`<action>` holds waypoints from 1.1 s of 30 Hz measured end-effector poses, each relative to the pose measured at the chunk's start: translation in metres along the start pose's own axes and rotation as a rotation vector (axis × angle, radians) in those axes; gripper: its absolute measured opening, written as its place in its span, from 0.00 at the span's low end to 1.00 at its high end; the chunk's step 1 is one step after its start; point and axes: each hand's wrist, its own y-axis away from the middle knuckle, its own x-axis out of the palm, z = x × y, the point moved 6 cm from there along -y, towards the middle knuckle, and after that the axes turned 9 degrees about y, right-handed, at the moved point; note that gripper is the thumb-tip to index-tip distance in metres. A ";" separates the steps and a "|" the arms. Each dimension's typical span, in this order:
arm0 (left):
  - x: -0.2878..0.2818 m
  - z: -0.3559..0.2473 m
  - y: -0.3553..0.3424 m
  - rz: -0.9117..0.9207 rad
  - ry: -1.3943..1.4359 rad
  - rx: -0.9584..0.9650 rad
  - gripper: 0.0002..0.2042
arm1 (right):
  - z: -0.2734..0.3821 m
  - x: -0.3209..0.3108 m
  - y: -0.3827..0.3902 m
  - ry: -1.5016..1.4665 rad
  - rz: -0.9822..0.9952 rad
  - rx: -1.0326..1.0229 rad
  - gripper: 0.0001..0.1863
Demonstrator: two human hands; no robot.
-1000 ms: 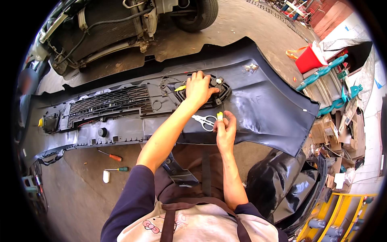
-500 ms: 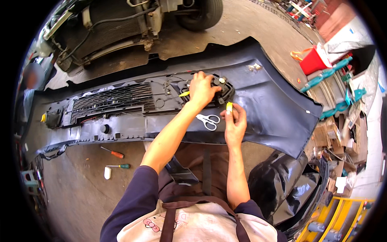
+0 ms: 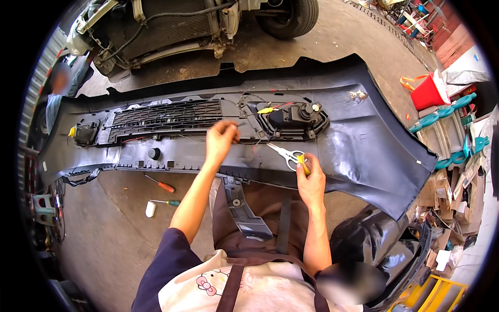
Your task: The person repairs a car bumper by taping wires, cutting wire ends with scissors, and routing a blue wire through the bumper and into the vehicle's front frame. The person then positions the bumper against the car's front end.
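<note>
A black car bumper (image 3: 358, 151) lies inner side up before me, with a mesh grille (image 3: 171, 114) and a dark lamp housing (image 3: 291, 119) with a yellow connector (image 3: 267, 111) on its wires. My left hand (image 3: 222, 138) is closed in a pinch left of the housing, near thin wires; I cannot make out what it holds. My right hand (image 3: 311, 177) grips a small yellow piece (image 3: 303, 162) below the housing. White-handled scissors (image 3: 283, 154) lie on the bumper right beside it; whether my fingers touch them I cannot tell.
A car with its front stripped (image 3: 171, 26) stands beyond the bumper. A co-worker (image 3: 67, 88) is at far left. Screwdrivers (image 3: 165, 186) lie on the floor. A red bucket (image 3: 427, 93), teal racks (image 3: 444, 112) and cardboard (image 3: 448, 195) are at right, with shiny black panels (image 3: 358, 239) below.
My left hand has left the lamp housing and moved down-left, its fingers now pinched. My right hand stays near the scissors, the yellow piece now tilted. The view has shifted slightly.
</note>
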 end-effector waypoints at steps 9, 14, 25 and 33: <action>0.023 -0.022 -0.063 0.091 0.349 -0.192 0.20 | 0.004 0.002 0.001 0.157 -0.017 -0.091 0.17; 0.029 -0.015 -0.067 0.131 0.521 -0.308 0.16 | 0.006 0.002 0.003 0.141 -0.004 -0.064 0.17; 0.021 -0.002 -0.056 0.215 0.560 -0.360 0.09 | 0.007 0.001 0.003 0.144 0.013 -0.061 0.17; 0.012 0.012 -0.064 0.203 0.564 -0.306 0.09 | 0.006 0.003 0.004 0.162 0.002 -0.085 0.17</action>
